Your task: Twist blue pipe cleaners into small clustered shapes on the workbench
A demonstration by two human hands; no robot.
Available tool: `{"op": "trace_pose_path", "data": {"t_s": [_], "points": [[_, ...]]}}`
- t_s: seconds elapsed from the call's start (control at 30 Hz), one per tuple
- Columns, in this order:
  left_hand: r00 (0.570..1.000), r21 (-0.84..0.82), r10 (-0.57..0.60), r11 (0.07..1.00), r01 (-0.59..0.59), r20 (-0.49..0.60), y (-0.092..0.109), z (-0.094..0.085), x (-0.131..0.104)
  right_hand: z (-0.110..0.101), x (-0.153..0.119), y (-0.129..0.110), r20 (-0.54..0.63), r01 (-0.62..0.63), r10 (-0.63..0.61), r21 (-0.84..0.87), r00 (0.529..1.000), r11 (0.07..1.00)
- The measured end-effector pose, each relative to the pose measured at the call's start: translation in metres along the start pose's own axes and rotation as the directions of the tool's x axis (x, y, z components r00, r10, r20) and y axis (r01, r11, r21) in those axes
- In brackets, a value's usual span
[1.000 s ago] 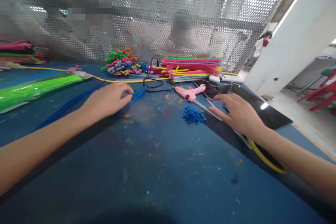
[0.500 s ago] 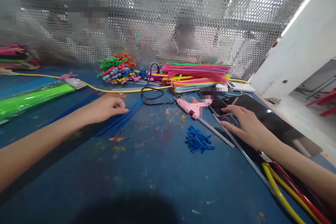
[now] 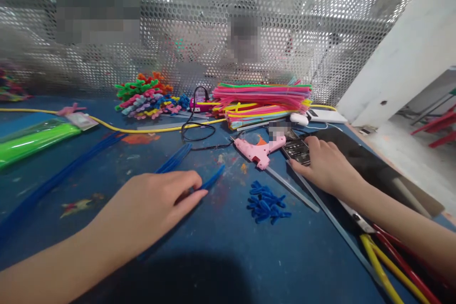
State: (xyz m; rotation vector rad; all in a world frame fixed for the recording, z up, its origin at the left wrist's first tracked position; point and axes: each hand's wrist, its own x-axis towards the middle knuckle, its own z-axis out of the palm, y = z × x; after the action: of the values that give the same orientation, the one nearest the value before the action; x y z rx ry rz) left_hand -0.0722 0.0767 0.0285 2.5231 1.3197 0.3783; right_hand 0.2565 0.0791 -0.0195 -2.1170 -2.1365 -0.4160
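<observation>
My left hand (image 3: pixel 167 199) is closed in a pinch on a few blue pipe cleaners (image 3: pixel 213 178), whose ends stick out past the fingertips. More blue pipe cleaners (image 3: pixel 174 157) lie just behind it, and a longer blue bunch (image 3: pixel 67 171) lies to its left. With thumb and fingers at its edges, my right hand (image 3: pixel 329 161) grips a phone (image 3: pixel 297 149) with a lit screen. Left of the phone rests a pink glue gun (image 3: pixel 259 150) with a clear glue stick (image 3: pixel 292 189) in its back. Short blue pipe-cleaner pieces (image 3: pixel 267 203) form a small pile in front.
Stacked long pipe cleaners (image 3: pixel 263 97) and a multicoloured bundle (image 3: pixel 149 95) stand by the perforated metal screen (image 3: pixel 199 23). A yellow cord (image 3: pixel 142 129) crosses the back. Yellow-handled (image 3: pixel 381 266) and red-handled tools (image 3: pixel 402 256) lie near my right forearm. A bright green pack (image 3: pixel 39 140) is at left.
My left hand has come nearer and to the right, with blue pipe cleaners in its pinch. My right hand has closed on the phone, whose screen is now lit.
</observation>
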Motion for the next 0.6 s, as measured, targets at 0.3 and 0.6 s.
{"op": "trace_pose_path", "data": {"t_s": [0.3,0.6], "points": [[0.949,0.062,0.131,0.986,-0.155,0.286,0.012,0.023,0.002,-0.017,-0.042,0.005,-0.058,-0.006,0.001,-0.09,0.998,0.996],[0.891,0.041,0.366,0.92,-0.39,0.268,0.056,0.038,-0.002,-0.053,-0.089,-0.062,-0.19,0.558,-0.529,0.388,0.827,0.734]]}}
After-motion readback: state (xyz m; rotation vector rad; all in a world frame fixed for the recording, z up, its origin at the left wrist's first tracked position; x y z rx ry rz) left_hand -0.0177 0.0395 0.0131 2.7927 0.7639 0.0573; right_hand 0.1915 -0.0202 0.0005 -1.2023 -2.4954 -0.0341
